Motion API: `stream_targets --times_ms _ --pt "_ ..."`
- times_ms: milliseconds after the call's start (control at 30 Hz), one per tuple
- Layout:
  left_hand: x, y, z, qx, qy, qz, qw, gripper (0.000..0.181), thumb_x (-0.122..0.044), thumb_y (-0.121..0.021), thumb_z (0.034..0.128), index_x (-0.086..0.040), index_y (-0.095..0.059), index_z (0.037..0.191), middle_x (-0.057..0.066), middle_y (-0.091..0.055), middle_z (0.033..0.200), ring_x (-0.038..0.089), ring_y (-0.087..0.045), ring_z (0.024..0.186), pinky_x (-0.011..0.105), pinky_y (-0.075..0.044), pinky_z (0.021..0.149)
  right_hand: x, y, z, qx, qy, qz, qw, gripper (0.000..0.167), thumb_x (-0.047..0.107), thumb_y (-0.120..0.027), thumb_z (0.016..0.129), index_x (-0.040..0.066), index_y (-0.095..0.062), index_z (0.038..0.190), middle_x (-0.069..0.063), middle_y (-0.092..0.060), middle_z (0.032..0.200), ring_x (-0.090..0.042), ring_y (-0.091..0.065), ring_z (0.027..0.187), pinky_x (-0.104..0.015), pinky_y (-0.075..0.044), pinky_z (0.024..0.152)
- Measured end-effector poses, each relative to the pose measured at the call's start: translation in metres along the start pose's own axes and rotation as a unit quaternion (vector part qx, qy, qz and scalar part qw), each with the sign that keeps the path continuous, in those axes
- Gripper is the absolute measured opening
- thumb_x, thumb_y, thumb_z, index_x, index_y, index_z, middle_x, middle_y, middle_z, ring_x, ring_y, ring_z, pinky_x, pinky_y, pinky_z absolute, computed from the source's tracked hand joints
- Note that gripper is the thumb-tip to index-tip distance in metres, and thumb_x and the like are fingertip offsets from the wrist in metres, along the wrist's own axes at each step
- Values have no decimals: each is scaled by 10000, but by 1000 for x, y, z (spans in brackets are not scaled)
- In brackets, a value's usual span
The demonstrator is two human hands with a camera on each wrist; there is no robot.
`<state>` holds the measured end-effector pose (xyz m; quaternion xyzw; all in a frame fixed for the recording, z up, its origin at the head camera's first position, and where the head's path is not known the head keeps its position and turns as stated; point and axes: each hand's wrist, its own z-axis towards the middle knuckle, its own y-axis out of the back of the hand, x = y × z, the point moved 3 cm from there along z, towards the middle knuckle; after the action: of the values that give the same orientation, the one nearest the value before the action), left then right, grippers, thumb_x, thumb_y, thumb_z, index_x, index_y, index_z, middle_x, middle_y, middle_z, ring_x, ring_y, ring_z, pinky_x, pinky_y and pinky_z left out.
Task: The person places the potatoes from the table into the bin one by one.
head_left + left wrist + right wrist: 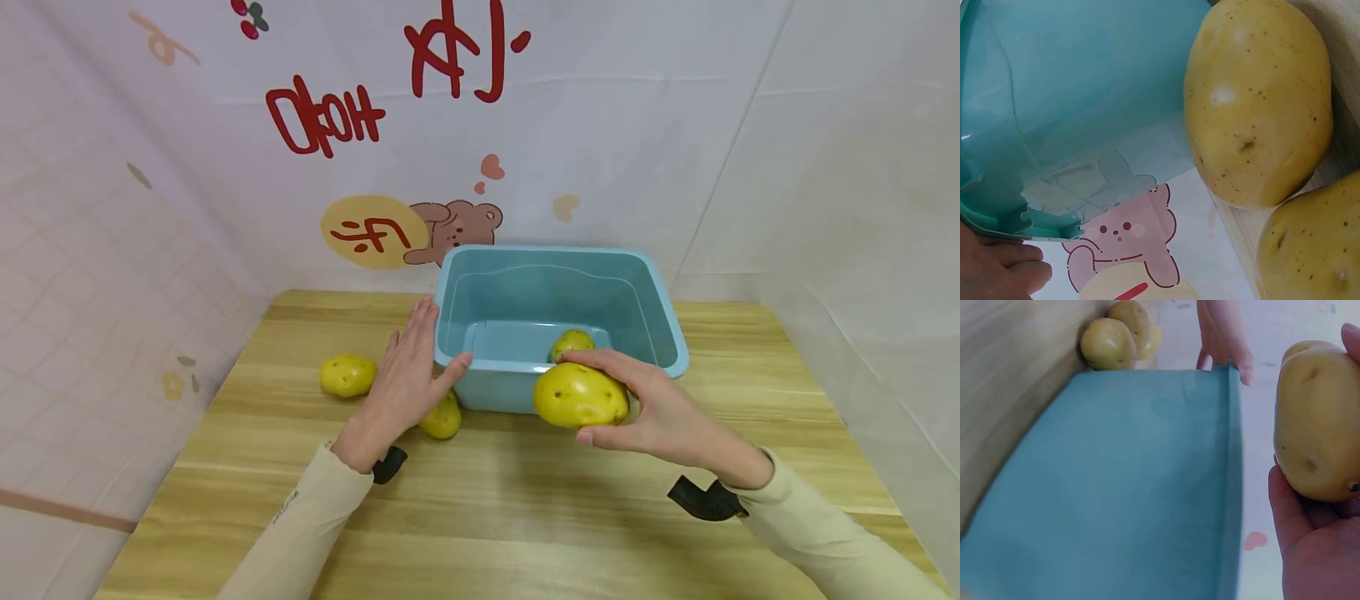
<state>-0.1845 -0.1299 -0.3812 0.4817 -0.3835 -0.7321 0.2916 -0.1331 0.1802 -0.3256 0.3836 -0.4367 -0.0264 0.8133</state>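
- We see the right grip, a bare hand in a cream sleeve, clamped on a plump, yellow, oval potato, fingers over the top and thumb beneath. We judge that this hold from two sides keeps the smooth, rounded skin from rolling away.
- That potato is raised off the pale wood-grain desk, near the front wall of a light-blue, rectangular plastic bin and outside it.
- The left grip, also bare, has thumb and fingers apart: the fingers lie straight along the bin's left side, the thumb by the rim at the near left corner. We take this as steadying the bin, which looks light enough to slide.
- The bin stands upright with its open top facing us, close to the white printed backdrop, probably so that both arms have room in front.
- We count one bin, two hands and one printed brown bear on the backdrop.
- Of potatoes we count at least five: one held; one inside the bin, towards its near wall; and three on the desk to the bin's left. Of those three, the head view shows one left of the left grip and one by the bin's near left corner; the right wrist view shows the whole cluster.
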Motion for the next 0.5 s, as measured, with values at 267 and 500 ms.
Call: stream_targets --times_ms 267,500 --pt "-1 -1 -1 65 36 14 10000 977 -726 -371 1010 -25 -148 1652 98 -53 1740 259 -48 1597 659 -147 1213 7 22 11 -38 -171 14 9998 793 153 -911 806 233 -538 1501 89 -604 1405 -133 -607 1133 -245 -522 905" --pt "-1 1 0 80 9 94 9999 964 -716 -373 1016 -23 -155 1650 102 -64 1738 272 -61 1595 673 -155 1205 7 43 26 -29 -352 198 9992 765 70 -860 845 167 -517 1521 9 -593 1405 -166 -614 1072 -234 -530 867"
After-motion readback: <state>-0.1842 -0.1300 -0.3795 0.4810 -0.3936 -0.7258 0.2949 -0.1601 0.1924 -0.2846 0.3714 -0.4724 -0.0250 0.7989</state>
